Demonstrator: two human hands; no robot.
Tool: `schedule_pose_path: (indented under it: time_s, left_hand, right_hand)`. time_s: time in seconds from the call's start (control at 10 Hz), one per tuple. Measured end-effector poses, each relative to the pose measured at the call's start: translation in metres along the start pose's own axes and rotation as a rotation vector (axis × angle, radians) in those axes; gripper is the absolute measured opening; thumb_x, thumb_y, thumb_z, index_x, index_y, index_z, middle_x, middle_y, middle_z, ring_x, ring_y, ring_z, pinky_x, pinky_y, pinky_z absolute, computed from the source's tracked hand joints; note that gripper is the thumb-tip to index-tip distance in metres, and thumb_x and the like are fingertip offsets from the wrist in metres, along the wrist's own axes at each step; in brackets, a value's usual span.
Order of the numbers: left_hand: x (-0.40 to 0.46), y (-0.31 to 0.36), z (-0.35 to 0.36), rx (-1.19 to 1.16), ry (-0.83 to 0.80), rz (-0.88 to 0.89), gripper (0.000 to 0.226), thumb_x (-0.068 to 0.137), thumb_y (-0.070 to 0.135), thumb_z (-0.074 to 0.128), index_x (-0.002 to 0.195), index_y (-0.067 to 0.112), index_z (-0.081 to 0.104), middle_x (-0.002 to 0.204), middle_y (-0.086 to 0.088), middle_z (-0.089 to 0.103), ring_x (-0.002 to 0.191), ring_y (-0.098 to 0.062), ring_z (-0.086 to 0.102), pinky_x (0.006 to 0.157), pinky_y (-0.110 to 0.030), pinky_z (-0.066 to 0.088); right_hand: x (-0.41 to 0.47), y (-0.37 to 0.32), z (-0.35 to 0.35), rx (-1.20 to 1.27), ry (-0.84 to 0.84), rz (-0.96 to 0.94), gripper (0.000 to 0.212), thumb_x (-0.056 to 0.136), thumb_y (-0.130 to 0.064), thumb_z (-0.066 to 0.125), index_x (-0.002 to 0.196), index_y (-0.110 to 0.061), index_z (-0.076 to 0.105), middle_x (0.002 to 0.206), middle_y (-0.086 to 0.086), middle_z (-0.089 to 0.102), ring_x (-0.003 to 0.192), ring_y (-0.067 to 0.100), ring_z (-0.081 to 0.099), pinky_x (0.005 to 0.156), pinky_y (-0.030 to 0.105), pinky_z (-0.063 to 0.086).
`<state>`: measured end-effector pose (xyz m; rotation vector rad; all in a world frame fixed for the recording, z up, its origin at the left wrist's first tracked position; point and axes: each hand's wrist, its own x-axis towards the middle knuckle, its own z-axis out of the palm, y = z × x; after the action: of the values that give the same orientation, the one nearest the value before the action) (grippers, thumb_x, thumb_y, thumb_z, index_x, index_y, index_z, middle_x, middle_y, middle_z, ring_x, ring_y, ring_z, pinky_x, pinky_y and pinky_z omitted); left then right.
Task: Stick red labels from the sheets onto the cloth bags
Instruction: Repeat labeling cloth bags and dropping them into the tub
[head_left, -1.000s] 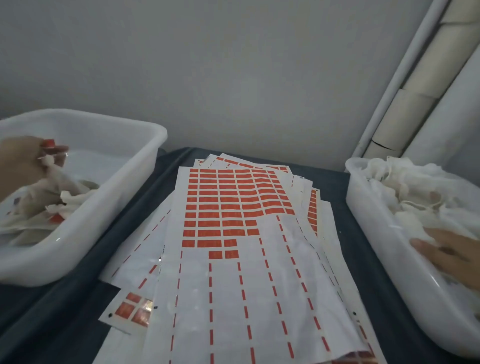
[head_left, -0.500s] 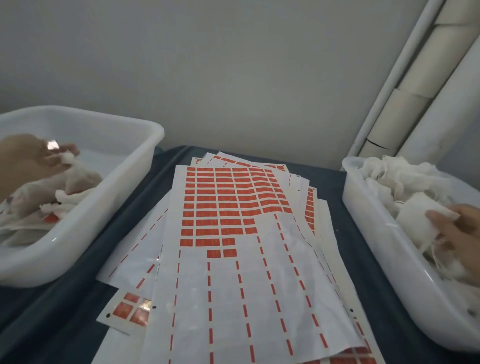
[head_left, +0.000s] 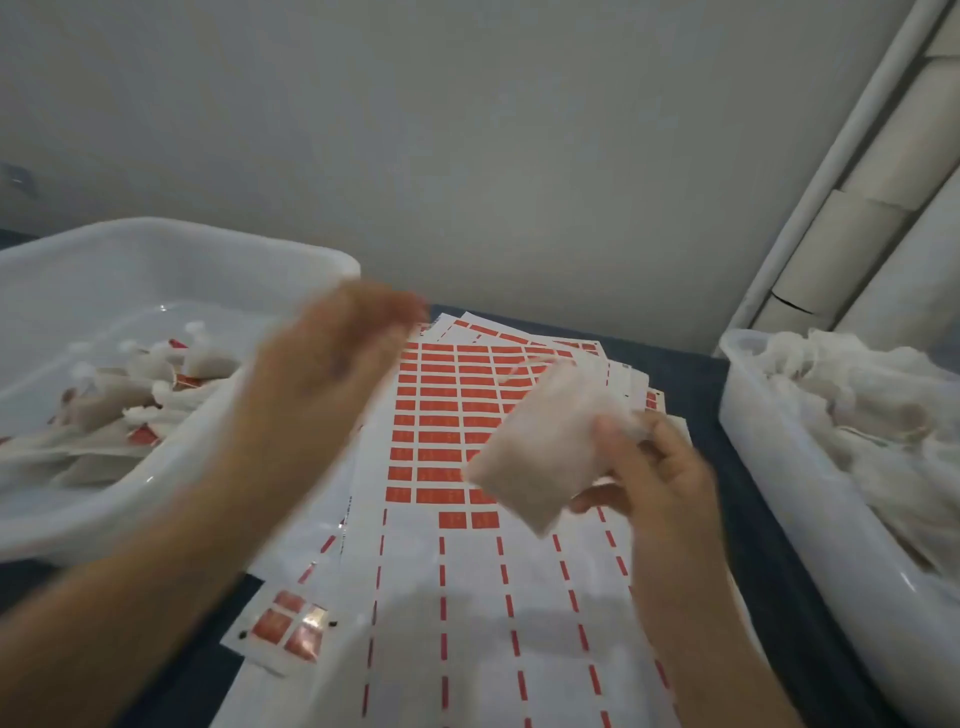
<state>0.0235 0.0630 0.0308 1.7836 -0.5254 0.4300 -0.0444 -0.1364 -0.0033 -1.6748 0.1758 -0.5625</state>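
R hand (head_left: 662, 480) fingers clamped on plain white cloth bag (head_left: 543, 447), blurred; L hand (head_left: 332, 374) fingers: can't tell.

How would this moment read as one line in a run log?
right hand: holds cloth bag over label sheets | left hand: blurred, above sheets | label: not yet stuck

Both hands left bins; right hand (head_left: 660, 478) lifted cloth bag (head_left: 540, 447).
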Motion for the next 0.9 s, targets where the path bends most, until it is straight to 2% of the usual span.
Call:
schedule_pose_path:
  time_s: [0.1,0.2,0.3,0.4,0.5,0.6,0.7,0.8,0.9]
  left_hand:
    - [-0.043,0.007,0.06,-0.058,-0.181,-0.172,0.026,0.072,0.053,0.04,0.092,0.043,0.054,0.099,0.03,0.057,0.097,0.007,0.056,0.07,0.002,0.043]
    - [-0.052,-0.021,0.094,-0.207,-0.234,-0.348,0.041,0.067,0.06,0.046,0.106,0.048,0.046,0.112,0.04,0.042,0.101,0.01,0.049,0.062,0.001,0.043]
    - [-0.064,-0.027,0.111,-0.301,-0.335,-0.412,0.058,0.059,0.075,0.052,0.112,0.062,0.033,0.11,0.054,0.028,0.099,0.018,0.042,0.066,-0.002,0.045]
    - [-0.064,-0.032,0.106,-0.355,-0.375,-0.439,0.07,0.046,0.081,0.057,0.109,0.075,0.027,0.11,0.056,0.034,0.097,0.019,0.047,0.071,-0.005,0.046]
    - [-0.061,-0.048,0.096,-0.606,-0.277,-0.551,0.07,0.053,0.071,0.063,0.119,0.053,0.047,0.109,0.024,0.064,0.098,-0.004,0.064,0.072,-0.023,0.056]
    - [-0.053,-0.053,0.091,-0.658,-0.166,-0.782,0.033,0.089,0.039,0.053,0.114,0.018,0.056,0.112,-0.002,0.066,0.099,-0.021,0.063,0.085,-0.033,0.053]
    - [-0.05,-0.053,0.087,-0.622,-0.361,-0.816,0.013,0.095,0.008,0.043,0.088,0.017,0.05,0.074,0.014,0.064,0.068,-0.009,0.063,0.055,-0.006,0.048]
    - [-0.06,-0.053,0.087,-0.518,-0.196,-0.818,0.013,0.092,0.019,0.049,0.082,0.025,0.042,0.079,0.015,0.047,0.065,-0.006,0.05,0.046,0.002,0.037]
    - [-0.058,-0.05,0.096,-0.401,-0.165,-0.807,0.017,0.091,0.032,0.048,0.076,0.031,0.04,0.08,0.016,0.043,0.069,-0.005,0.046,0.041,0.0,0.039]
  right_hand:
    - [-0.009,0.03,0.019,0.012,0.027,0.055,0.027,0.073,-0.048,0.051,0.085,-0.025,0.057,0.082,-0.024,0.066,0.08,0.011,0.067,0.057,0.021,0.057]
    - [-0.019,0.046,0.024,-0.011,0.065,0.022,0.024,0.073,-0.047,0.051,0.082,-0.025,0.056,0.078,-0.031,0.064,0.078,-0.001,0.066,0.055,0.015,0.054]
    - [-0.025,0.057,0.022,-0.108,0.023,-0.058,0.008,0.078,-0.041,0.054,0.08,-0.033,0.056,0.079,-0.044,0.059,0.082,-0.017,0.059,0.057,0.001,0.044]
    - [-0.03,0.061,0.02,-0.101,-0.157,-0.109,0.04,0.086,-0.001,0.058,0.084,-0.041,0.062,0.081,-0.033,0.065,0.08,-0.009,0.062,0.066,0.003,0.047]
    - [-0.034,0.054,0.025,-0.132,-0.306,-0.175,0.044,0.085,-0.004,0.057,0.093,-0.046,0.066,0.092,-0.026,0.065,0.09,-0.004,0.062,0.072,0.003,0.045]
    - [-0.028,0.048,0.025,-0.193,-0.165,-0.289,0.03,0.082,-0.021,0.056,0.098,-0.046,0.061,0.093,-0.031,0.066,0.086,-0.008,0.063,0.065,0.004,0.049]
    - [-0.011,0.046,0.01,-0.339,0.063,-0.358,0.023,0.08,-0.034,0.057,0.1,-0.044,0.053,0.103,-0.032,0.055,0.096,-0.013,0.054,0.07,-0.003,0.041]
    - [-0.002,0.046,0.004,-0.361,-0.072,-0.151,0.018,0.076,-0.053,0.06,0.092,-0.048,0.052,0.102,-0.038,0.047,0.097,-0.022,0.045,0.071,-0.007,0.034]
    - [-0.001,0.05,0.004,-0.313,-0.127,-0.052,0.026,0.064,-0.053,0.057,0.09,-0.046,0.055,0.096,-0.04,0.053,0.094,-0.017,0.052,0.068,-0.006,0.037]
